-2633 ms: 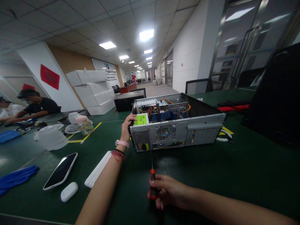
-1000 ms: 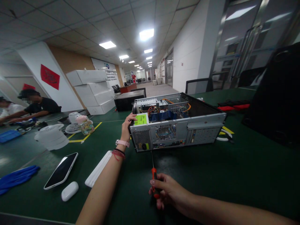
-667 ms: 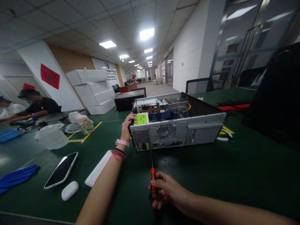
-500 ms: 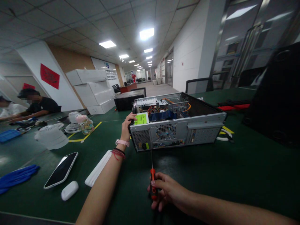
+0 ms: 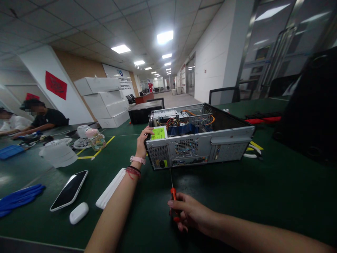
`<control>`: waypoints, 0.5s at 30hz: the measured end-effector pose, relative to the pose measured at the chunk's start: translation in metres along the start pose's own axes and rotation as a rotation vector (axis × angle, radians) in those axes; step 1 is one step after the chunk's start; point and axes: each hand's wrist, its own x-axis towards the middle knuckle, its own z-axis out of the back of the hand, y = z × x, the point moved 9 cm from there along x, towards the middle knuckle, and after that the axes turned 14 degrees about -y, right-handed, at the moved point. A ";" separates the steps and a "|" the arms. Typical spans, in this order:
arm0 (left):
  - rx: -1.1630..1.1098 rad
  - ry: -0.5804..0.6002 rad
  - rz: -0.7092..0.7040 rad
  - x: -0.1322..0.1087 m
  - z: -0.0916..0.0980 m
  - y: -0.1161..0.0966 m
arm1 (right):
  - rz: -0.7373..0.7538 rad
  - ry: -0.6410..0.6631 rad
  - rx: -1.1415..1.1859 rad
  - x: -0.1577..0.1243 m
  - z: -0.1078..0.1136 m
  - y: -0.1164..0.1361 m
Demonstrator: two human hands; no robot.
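Note:
An open grey computer case [image 5: 231,135] lies on its side on the green table, its rear panel facing me. My left hand [image 5: 142,140] grips the case's top left corner beside the green-labelled power supply [image 5: 159,133]. My right hand [image 5: 188,213] is closed round the red-and-black handle of a screwdriver [image 5: 172,193]. The screwdriver's thin shaft points at the bottom edge of the rear panel.
A phone [image 5: 69,189], a white earbud case [image 5: 78,213] and a white slab [image 5: 110,188] lie at the left. Blue gloves [image 5: 18,197], white fan parts [image 5: 58,153], other people at the far left. Black object [image 5: 313,105] on the right; pliers [image 5: 252,149] behind the case.
My right hand's fingers have shifted round the screwdriver handle, turning it in place. My left hand and the case have stayed where they were.

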 end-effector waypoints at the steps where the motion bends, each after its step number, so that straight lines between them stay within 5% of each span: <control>1: 0.007 0.000 -0.002 0.000 0.000 -0.001 | 0.000 -0.011 -0.006 0.000 0.001 -0.001; 15: -0.019 0.001 -0.013 0.000 -0.001 -0.001 | 0.069 -0.040 0.046 -0.004 0.000 0.001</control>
